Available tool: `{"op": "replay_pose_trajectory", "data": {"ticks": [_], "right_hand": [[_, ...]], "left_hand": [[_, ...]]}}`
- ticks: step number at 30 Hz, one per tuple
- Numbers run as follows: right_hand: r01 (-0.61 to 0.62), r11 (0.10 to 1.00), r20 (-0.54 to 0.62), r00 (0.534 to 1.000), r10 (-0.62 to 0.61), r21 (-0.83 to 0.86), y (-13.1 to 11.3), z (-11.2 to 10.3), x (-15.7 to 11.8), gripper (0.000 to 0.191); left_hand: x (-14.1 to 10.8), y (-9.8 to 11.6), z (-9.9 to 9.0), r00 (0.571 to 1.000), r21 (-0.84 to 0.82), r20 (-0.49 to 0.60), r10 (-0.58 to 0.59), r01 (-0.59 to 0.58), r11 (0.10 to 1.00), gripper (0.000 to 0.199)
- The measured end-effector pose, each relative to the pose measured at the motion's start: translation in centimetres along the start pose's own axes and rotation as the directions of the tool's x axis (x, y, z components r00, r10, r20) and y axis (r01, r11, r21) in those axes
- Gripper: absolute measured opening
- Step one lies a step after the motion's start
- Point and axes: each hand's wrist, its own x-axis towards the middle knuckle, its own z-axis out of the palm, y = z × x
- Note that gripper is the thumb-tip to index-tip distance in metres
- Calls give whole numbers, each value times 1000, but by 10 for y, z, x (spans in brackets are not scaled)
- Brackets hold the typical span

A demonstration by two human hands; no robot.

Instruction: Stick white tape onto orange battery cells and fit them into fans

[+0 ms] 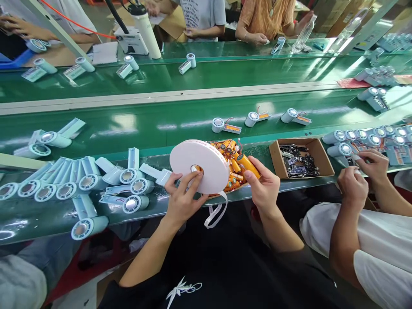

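Observation:
My left hand (pixel 184 198) grips a large white roll of tape (pixel 206 161), with fingers at its centre hole. A loose strip of tape (pixel 215 219) curls down from the roll's lower edge. In my right hand (pixel 265 185), thumb and fingers close around an orange cylindrical battery (pixel 248 165). Right behind the roll, a box holds a heap of orange batteries (pixel 230 150) with thin wires; the roll hides much of it. Light-blue handheld fan housings (pixel 92 182) lie clustered to the left of my left hand.
A cardboard box (pixel 301 177) of small circuit boards stands to the right. Beyond it, a co-worker's hands (pixel 354 184) work near rows of fan housings. Several fans with orange batteries (pixel 232 128) lie on the green belt (pixel 144 128). Other people stand across the line.

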Motion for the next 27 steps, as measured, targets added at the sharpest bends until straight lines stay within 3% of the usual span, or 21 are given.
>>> {"op": "replay_pose_trajectory", "data": {"ticks": [2, 5, 8, 12, 14, 16, 18, 20, 22, 25, 27], "right_hand": [[68, 994, -7, 998, -69, -85, 8, 5, -6, 44], [76, 992, 94, 993, -66, -100, 13, 10, -11, 45], [-45, 999, 227, 973, 47, -13, 6, 2, -1, 56], [-247, 969, 415, 878, 237, -31, -6, -6, 24, 57], [-232, 971, 324, 924, 203, 54, -5, 5, 25, 51], [-145, 962, 57, 989, 135, 233, 2, 22, 18, 50], [-71, 931, -179, 973, 144, 359, 9, 33, 11, 49], [-77, 922, -219, 961, 171, 380, 9, 26, 11, 48], [-5, 938, -213, 973, 84, 347, 1, 3, 21, 46], [201, 924, -297, 949, -102, 325, -13, -29, 44, 51], [190, 923, -300, 950, -87, 334, -15, -32, 54, 64]], "left_hand": [[-1, 2, 1, 1000, 11, 7, -6, 6, 1000, 70], [1, 2, 0, 1000, 19, -5, -6, 6, 1000, 74], [6, -4, -6, 998, 66, -39, 42, -40, 997, 73], [14, -11, -13, 990, 141, -14, 138, -134, 981, 69], [17, -4, -9, 992, 154, -37, 122, -115, 981, 70], [18, 13, -2, 994, 149, -101, 45, -30, 988, 75], [16, 34, 3, 989, 132, -145, -35, 54, 990, 77], [13, 54, 4, 990, 105, -125, -70, 84, 991, 74], [13, 66, 0, 995, 61, -77, -66, 71, 996, 73], [23, 67, -4, 998, 5, 11, -66, 66, 998, 76], [32, 60, -1, 996, -22, 66, -56, 57, 998, 77]]}}
